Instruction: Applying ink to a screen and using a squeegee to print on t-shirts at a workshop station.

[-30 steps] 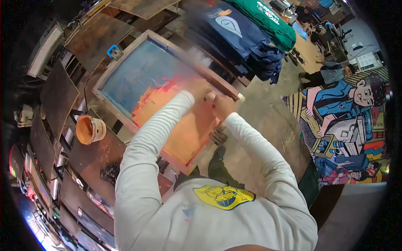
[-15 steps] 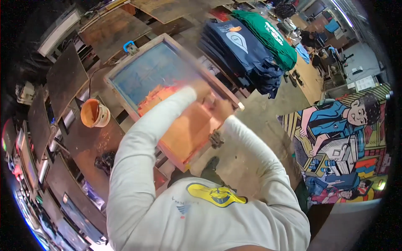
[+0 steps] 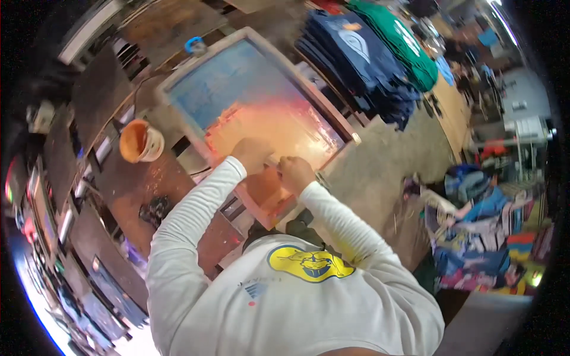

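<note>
A wooden-framed printing screen (image 3: pixel 228 68) lies tilted in front of me, blue mesh at its far end and wet orange ink (image 3: pixel 285 127) over its middle and near part. My left hand (image 3: pixel 252 153) is closed over the squeegee (image 3: pixel 272 161), which is mostly hidden under both hands. Beside it, to the right, my right hand (image 3: pixel 297 173) has its fingers wrapped round the same squeegee. Both hands are over the near part of the screen, close to my body. Motion blurs the left hand somewhat.
To the left, a white bucket (image 3: pixel 142 141) with orange ink stands on a dark board. Dark blue shirts (image 3: pixel 350 53) and green shirts (image 3: pixel 398 44) are stacked beyond the screen's right side. A blue clamp (image 3: pixel 193 44) sits at the far corner. Rows of boards (image 3: pixel 101 89) run along the left.
Both hands have moved toward me and slightly left along the screen with the squeegee. Orange ink now shows where they were. The view has shifted slightly.
</note>
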Demonstrator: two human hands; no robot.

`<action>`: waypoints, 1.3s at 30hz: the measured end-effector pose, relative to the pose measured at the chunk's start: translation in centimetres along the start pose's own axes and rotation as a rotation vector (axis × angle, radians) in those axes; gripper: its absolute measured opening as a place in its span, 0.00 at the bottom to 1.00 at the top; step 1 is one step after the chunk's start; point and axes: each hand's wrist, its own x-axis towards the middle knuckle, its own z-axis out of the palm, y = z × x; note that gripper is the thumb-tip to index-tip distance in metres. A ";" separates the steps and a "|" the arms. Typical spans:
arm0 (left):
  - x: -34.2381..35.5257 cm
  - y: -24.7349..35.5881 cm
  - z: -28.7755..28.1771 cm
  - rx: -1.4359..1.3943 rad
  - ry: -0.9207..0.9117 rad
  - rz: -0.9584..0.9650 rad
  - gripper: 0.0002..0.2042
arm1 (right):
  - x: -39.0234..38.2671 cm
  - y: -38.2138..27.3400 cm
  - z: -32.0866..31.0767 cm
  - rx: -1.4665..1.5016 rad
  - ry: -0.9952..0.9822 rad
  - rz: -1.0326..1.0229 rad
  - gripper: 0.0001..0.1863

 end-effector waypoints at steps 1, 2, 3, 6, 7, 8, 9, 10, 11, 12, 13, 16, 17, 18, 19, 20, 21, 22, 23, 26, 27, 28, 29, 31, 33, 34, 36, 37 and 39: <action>-1.2 0.5 -0.1 -0.002 0.010 -0.003 0.09 | -0.4 -1.0 0.0 0.000 0.040 -0.008 0.09; -2.4 0.8 -0.3 -0.017 -0.001 -0.013 0.09 | -0.7 -1.9 0.0 -0.012 0.055 -0.013 0.08; -3.0 1.3 -0.4 -0.003 0.041 -0.051 0.09 | -1.0 -2.5 -0.3 0.014 0.068 -0.010 0.08; -2.8 2.5 -0.8 0.041 0.015 -0.175 0.09 | 0.3 -1.6 -2.8 -0.007 -0.024 -0.085 0.14; -2.6 3.0 -0.9 0.061 -0.013 -0.206 0.08 | 0.7 -0.7 -3.9 -0.079 -0.091 -0.240 0.12; -2.5 3.3 -0.9 0.091 -0.005 -0.233 0.08 | 1.7 -0.1 -4.3 -0.086 -0.147 -0.196 0.13; -2.3 3.6 -0.8 0.074 0.015 -0.248 0.07 | 2.4 0.8 -4.9 -0.096 -0.164 -0.271 0.14; -2.1 3.8 -0.7 0.076 0.016 -0.294 0.08 | 3.2 1.6 -5.2 -0.082 -0.128 -0.372 0.14; -2.0 3.9 -0.6 0.053 0.071 -0.329 0.07 | 4.3 2.3 -5.3 -0.135 -0.168 -0.389 0.14; -1.5 4.0 -0.6 0.053 0.144 -0.388 0.07 | 5.6 3.1 -5.6 -0.099 -0.123 -0.457 0.14; -1.1 3.9 -0.4 0.035 0.159 -0.459 0.06 | 6.8 3.9 -5.9 -0.103 -0.169 -0.489 0.13; 0.2 3.8 0.0 0.133 0.372 -0.573 0.04 | 10.7 4.9 -5.7 -0.084 -0.168 -0.597 0.12; 0.4 4.3 0.4 0.133 0.376 -0.603 0.04 | 11.2 5.2 -5.4 -0.054 -0.125 -0.653 0.11; 0.6 4.6 0.7 0.109 0.372 -0.681 0.05 | 11.7 5.3 -5.2 -0.124 -0.157 -0.700 0.10; 0.5 5.3 1.2 0.084 0.361 -0.757 0.05 | 11.5 5.5 -5.0 -0.098 -0.173 -0.724 0.10; 0.4 6.2 1.7 0.089 0.365 -0.786 0.05 | 11.1 5.6 -4.7 -0.095 -0.204 -0.738 0.10; 0.0 7.2 2.2 0.015 0.355 -0.802 0.06 | 10.5 5.8 -4.6 -0.097 -0.239 -0.766 0.10; -0.3 8.1 2.6 -0.089 0.298 -0.835 0.07 | 9.4 6.1 -4.6 -0.086 -0.238 -0.783 0.10; -0.6 9.5 3.1 -0.010 0.396 -0.854 0.08 | 8.3 6.5 -4.7 -0.114 -0.289 -0.814 0.10; -0.4 11.7 3.9 -0.001 0.418 -0.953 0.09 | 7.2 7.4 -5.5 -0.025 -0.171 -0.894 0.09; 0.0 11.9 4.0 -0.101 0.334 -0.993 0.10 | 7.7 7.4 -5.8 -0.026 -0.278 -0.875 0.08; 0.3 11.1 3.6 -0.033 0.308 -0.993 0.12 | 8.6 7.5 -6.2 -0.029 -0.385 -0.850 0.08; 0.8 9.8 3.1 -0.018 0.325 -1.006 0.12 | 10.3 6.9 -6.2 -0.010 -0.344 -0.892 0.08; 1.6 6.9 2.1 0.116 0.331 -1.044 0.13 | 13.8 5.8 -6.0 -0.064 -0.248 -0.899 0.08; 2.0 4.3 0.9 0.229 0.366 -1.116 0.13 | 16.8 4.4 -5.3 -0.093 -0.177 -0.843 0.09; 2.4 4.0 0.9 0.216 0.384 -1.167 0.13 | 17.8 3.9 -5.0 -0.132 -0.192 -0.865 0.10; 2.7 4.4 1.0 0.137 0.383 -1.180 0.13 | 18.4 4.0 -4.5 -0.158 -0.262 -0.878 0.11; 2.8 5.2 1.2 0.071 0.385 -1.201 0.13 | 17.9 4.4 -4.3 -0.185 -0.304 -0.849 0.11; 3.0 7.7 1.6 0.037 0.331 -1.196 0.14 | 16.5 5.4 -4.3 -0.147 -0.268 -0.889 0.11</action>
